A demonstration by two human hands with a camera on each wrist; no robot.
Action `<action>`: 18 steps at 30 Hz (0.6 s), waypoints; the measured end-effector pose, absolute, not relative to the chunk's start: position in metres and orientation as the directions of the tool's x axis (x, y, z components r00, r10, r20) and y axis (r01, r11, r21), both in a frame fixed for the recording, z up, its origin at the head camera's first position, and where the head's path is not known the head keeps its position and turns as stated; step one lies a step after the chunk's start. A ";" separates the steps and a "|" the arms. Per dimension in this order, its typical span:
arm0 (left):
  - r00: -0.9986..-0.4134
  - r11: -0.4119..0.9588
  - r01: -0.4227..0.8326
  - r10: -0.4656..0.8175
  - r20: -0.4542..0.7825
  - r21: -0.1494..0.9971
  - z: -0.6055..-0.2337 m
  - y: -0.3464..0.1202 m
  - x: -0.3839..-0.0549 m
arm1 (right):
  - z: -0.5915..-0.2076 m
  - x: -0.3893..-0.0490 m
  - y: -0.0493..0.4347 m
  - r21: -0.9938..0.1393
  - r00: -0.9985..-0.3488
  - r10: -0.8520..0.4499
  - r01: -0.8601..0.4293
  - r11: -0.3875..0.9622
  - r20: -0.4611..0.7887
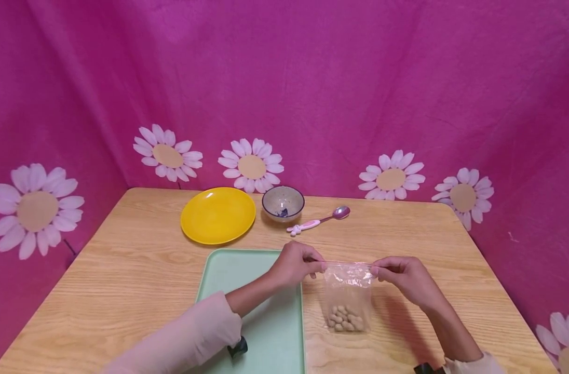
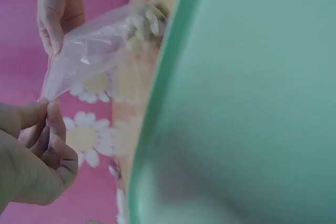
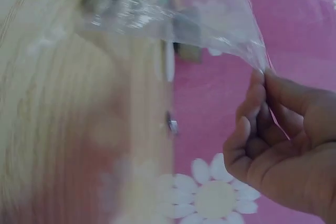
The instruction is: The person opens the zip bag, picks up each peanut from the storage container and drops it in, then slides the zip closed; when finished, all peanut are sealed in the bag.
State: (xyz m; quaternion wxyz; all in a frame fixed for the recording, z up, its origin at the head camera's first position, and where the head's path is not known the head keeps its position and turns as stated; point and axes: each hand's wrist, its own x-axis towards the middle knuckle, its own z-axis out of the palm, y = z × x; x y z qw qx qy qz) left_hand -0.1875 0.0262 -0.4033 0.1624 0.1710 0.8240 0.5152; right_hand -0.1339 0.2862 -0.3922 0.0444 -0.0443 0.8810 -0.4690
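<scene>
A clear zip bag hangs upright between my two hands, with several pale, rounded nut-like pieces gathered at its bottom. My left hand pinches the left top corner between thumb and finger. At the right top corner, my right hand pinches the bag's edge the same way. The top edge is stretched straight and has a pink line along it. In the left wrist view the bag slants away from the pinching left hand. The right wrist view shows thumb and fingertips of the right hand on the corner.
A green tray lies under my left forearm, left of the bag. Behind it stand a yellow plate and a patterned bowl. A spoon with a pink handle lies beside the bowl. A flowered magenta cloth surrounds the wooden table.
</scene>
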 end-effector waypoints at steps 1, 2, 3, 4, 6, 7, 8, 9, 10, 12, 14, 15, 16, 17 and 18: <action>-0.899 0.413 0.098 0.427 -0.097 0.906 -0.406 0.028 -0.191 | -0.395 -0.139 0.285 -0.833 -0.994 -0.096 -0.018 0.554 -0.043; -0.908 0.414 0.079 0.405 -0.106 0.907 -0.408 0.030 -0.195 | -0.398 -0.143 0.285 -0.837 -0.996 -0.079 -0.006 0.547 -0.044; -0.916 0.415 0.062 0.384 -0.114 0.908 -0.411 0.031 -0.199 | -0.401 -0.147 0.284 -0.837 -0.997 -0.067 0.003 0.548 -0.048; -0.923 0.412 0.045 0.366 -0.120 0.910 -0.413 0.033 -0.202 | -0.403 -0.151 0.283 -0.834 -0.997 -0.057 0.018 0.552 -0.059; -0.934 0.415 0.025 0.335 -0.127 0.909 -0.417 0.036 -0.207 | -0.407 -0.159 0.282 -0.823 -0.995 -0.050 0.042 0.566 -0.085; -0.938 0.419 0.018 0.323 -0.130 0.908 -0.419 0.037 -0.209 | -0.409 -0.162 0.281 -0.819 -0.994 -0.049 0.048 0.572 -0.093; -0.940 0.425 0.024 0.317 -0.124 0.905 -0.421 0.038 -0.211 | -0.410 -0.164 0.280 -0.814 -0.994 -0.051 0.051 0.579 -0.098; -0.942 0.432 0.036 0.315 -0.114 0.901 -0.423 0.039 -0.213 | -0.412 -0.167 0.278 -0.809 -0.993 -0.049 0.056 0.585 -0.105; -0.944 0.443 0.054 0.315 -0.099 0.895 -0.424 0.040 -0.215 | -0.414 -0.169 0.277 -0.804 -0.993 -0.046 0.059 0.592 -0.106; -0.945 0.467 0.081 0.317 -0.082 0.880 -0.426 0.039 -0.218 | -0.417 -0.172 0.275 -0.786 -0.994 -0.035 0.061 0.615 -0.105; -0.943 0.488 0.090 0.322 -0.083 0.868 -0.426 0.037 -0.221 | -0.418 -0.175 0.273 -0.750 -0.994 -0.022 0.064 0.658 -0.104; -0.941 0.501 0.092 0.327 -0.090 0.860 -0.424 0.034 -0.222 | -0.418 -0.176 0.273 -0.732 -0.994 -0.014 0.074 0.677 -0.113; -0.938 0.517 0.092 0.332 -0.101 0.851 -0.423 0.031 -0.224 | -0.418 -0.178 0.274 -0.710 -0.993 -0.007 0.080 0.700 -0.118; -0.933 0.528 0.098 0.343 -0.106 0.843 -0.421 0.027 -0.227 | -0.417 -0.179 0.275 -0.695 -0.991 0.002 0.093 0.713 -0.130; -0.929 0.543 0.103 0.353 -0.115 0.833 -0.419 0.021 -0.229 | -0.416 -0.180 0.277 -0.681 -0.990 0.009 0.101 0.725 -0.138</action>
